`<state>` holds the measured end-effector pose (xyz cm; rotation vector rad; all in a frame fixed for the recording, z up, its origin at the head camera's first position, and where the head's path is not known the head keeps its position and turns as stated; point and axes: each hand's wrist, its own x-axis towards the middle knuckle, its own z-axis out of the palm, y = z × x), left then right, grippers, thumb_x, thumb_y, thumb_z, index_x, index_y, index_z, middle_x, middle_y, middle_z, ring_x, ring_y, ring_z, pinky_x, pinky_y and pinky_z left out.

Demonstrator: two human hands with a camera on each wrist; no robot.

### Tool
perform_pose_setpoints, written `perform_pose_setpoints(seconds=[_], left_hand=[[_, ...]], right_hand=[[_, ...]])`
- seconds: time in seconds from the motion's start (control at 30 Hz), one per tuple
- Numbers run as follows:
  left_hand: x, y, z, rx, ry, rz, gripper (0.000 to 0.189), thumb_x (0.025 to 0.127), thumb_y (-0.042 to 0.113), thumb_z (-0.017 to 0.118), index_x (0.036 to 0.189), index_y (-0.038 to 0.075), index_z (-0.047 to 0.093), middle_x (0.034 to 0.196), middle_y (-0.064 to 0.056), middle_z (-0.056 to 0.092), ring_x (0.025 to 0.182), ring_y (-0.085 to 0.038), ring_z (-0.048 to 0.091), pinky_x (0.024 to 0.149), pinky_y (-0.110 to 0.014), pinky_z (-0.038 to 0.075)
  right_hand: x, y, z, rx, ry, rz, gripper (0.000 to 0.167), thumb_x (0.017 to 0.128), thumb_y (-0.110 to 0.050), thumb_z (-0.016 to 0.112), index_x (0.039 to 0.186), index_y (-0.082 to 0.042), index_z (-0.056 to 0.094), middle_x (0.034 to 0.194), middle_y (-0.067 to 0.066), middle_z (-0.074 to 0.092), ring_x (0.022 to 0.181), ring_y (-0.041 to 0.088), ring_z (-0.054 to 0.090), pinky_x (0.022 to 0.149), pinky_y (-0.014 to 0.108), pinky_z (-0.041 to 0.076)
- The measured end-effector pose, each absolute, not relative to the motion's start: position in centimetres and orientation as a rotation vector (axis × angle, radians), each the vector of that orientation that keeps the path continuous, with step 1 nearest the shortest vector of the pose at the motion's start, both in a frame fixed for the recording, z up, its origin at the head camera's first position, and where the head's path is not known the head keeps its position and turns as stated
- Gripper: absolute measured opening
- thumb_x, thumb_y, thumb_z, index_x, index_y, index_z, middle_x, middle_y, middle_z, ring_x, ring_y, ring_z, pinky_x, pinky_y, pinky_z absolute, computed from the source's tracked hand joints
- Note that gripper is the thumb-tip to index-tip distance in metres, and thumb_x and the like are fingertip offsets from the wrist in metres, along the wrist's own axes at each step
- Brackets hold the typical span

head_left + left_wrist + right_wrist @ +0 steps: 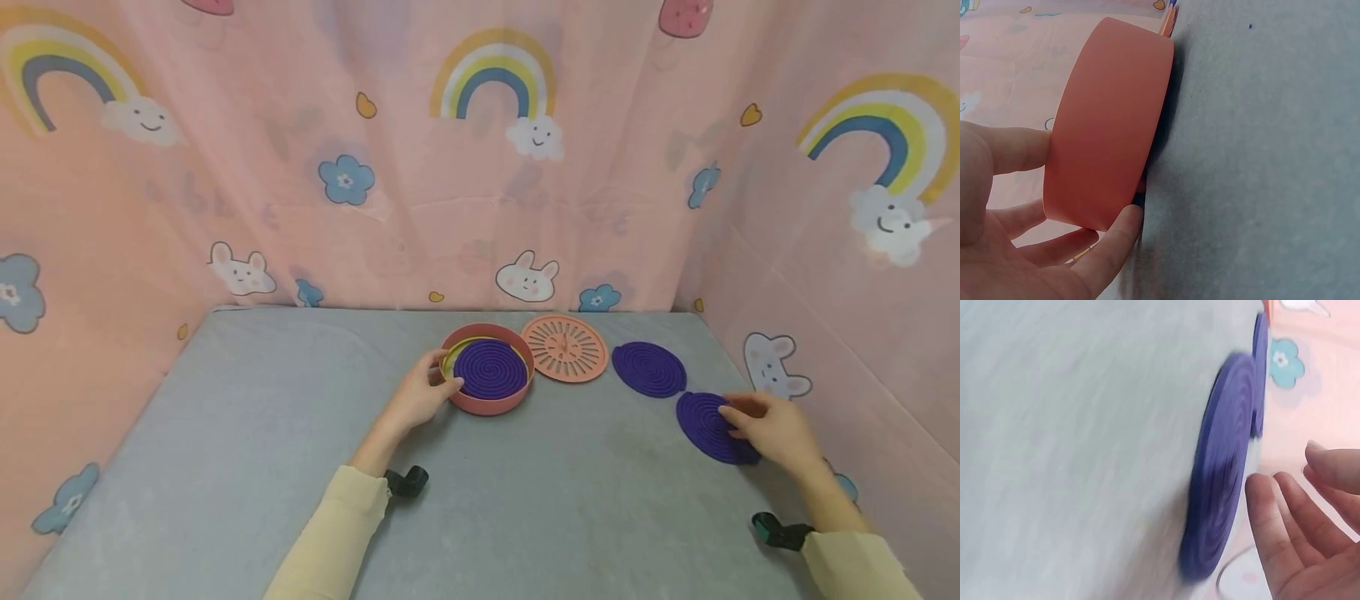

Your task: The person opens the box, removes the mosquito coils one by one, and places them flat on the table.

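My left hand (418, 393) grips the left side of a round, pink-red mosquito coil box (487, 407). In the left wrist view the thumb lies at one edge of the box's wall (1109, 125), with the fingers around its lower side. Inside the box, a purple mosquito coil (491, 368) lies over a yellow-rimmed inner piece (450, 360). At the right, my right hand (782, 433) hovers close over another purple mosquito coil (703, 421). The right wrist view shows its fingers (1265, 512) loosely bent and apart from that coil (1224, 462).
A pink slotted lid (577, 367) lies flat against the right side of the box. Farther right is a third purple coil (648, 369), its edge meeting the coil under my right hand. Patterned pink cloth (420, 225) walls the grey table (525, 517) at the back and sides.
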<state>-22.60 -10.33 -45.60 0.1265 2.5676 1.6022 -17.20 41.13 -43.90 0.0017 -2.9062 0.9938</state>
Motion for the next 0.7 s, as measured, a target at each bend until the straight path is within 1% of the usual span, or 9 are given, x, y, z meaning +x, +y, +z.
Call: perform_pose_setpoints(seconds=[0.27,0.3,0.43,0.57,0.7], left_hand=[[-22.6,-10.4,-45.5,0.121,2.567,1.598,0.061,0.097,0.028,0.070,0.151,0.012,0.046,0.150,-0.016,0.048,0.134,-0.035,0.052,0.106,-0.056,0.044],[-22.6,-10.4,-45.6,0.121,2.571,1.595,0.061,0.097,0.028,0.070,0.151,0.012,0.046,0.150,-0.015,0.048,0.134,-0.035,0.052,0.106,-0.055,0.044],[-22.7,-10.4,-45.7,0.125,2.580,1.588,0.061,0.097,0.028,0.070,0.150,0.012,0.046,0.150,-0.015,0.049,0.134,-0.035,0.052,0.106,-0.055,0.044],[-22.7,-10.4,-45.6,0.125,2.573,1.595,0.061,0.097,0.028,0.070,0.150,0.012,0.046,0.150,-0.015,0.048,0.134,-0.034,0.052,0.106,-0.055,0.045],[-22.7,-10.3,-45.6,0.131,2.568,1.599,0.060,0.098,0.028,0.070,0.151,0.012,0.046,0.150,-0.015,0.048,0.134,-0.035,0.052,0.105,-0.055,0.045]], right_hand=[[-19.7,37.5,-44.0,0.098,-2.817,1.230,0.042,0.103,-0.018,0.062,0.130,0.014,0.058,0.120,0.035,0.063,0.082,0.012,0.072,0.069,0.027,0.060],[-19.9,36.9,-44.0,0.095,-2.824,1.233,0.043,0.103,-0.020,0.062,0.131,0.013,0.057,0.121,0.034,0.064,0.082,0.013,0.073,0.070,0.026,0.060],[-21.1,34.6,-43.6,0.116,-2.837,1.258,0.045,0.103,-0.025,0.062,0.133,0.009,0.058,0.121,0.030,0.065,0.087,0.024,0.074,0.072,0.031,0.060],[-22.1,32.0,-43.2,0.158,-2.847,1.278,0.043,0.102,-0.025,0.063,0.132,0.007,0.060,0.121,0.028,0.066,0.092,0.033,0.073,0.073,0.032,0.060],[-23.0,29.4,-42.6,0.156,-2.877,1.270,0.043,0.102,-0.028,0.064,0.132,0.004,0.062,0.121,0.024,0.067,0.095,0.031,0.071,0.073,0.028,0.057]])
